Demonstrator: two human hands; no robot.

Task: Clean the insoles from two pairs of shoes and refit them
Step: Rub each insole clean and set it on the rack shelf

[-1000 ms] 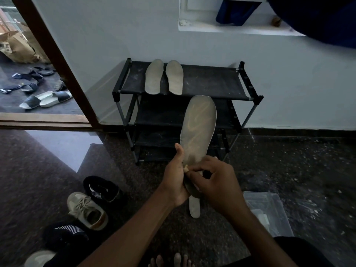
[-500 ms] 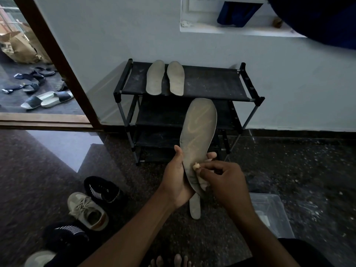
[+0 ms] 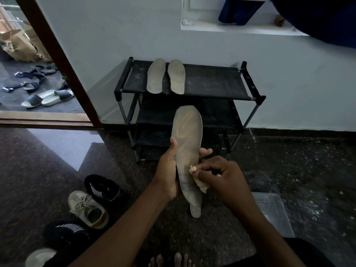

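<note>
A grey insole (image 3: 186,139) stands upright in front of me, toe end up. My left hand (image 3: 167,170) grips it around its lower middle. My right hand (image 3: 221,178) pinches a small pale cloth (image 3: 198,182) against the insole's right edge. Another insole (image 3: 195,211) lies on the floor below, mostly hidden behind the held one. Two more insoles (image 3: 166,77) lie side by side on the top of the black shoe rack (image 3: 215,81). On the floor at the left are a beige sneaker (image 3: 87,209) and a black striped shoe (image 3: 102,187).
A clear plastic tub (image 3: 273,212) sits on the floor at the right. Another black shoe (image 3: 65,232) and a pale shoe (image 3: 38,257) are at the lower left. The open doorway at the left shows sandals (image 3: 46,97) outside. My toes (image 3: 169,260) are at the bottom edge.
My right hand with the cloth has slid from the insole's left edge across to its right edge. The insole has tilted slightly; my left hand keeps its grip.
</note>
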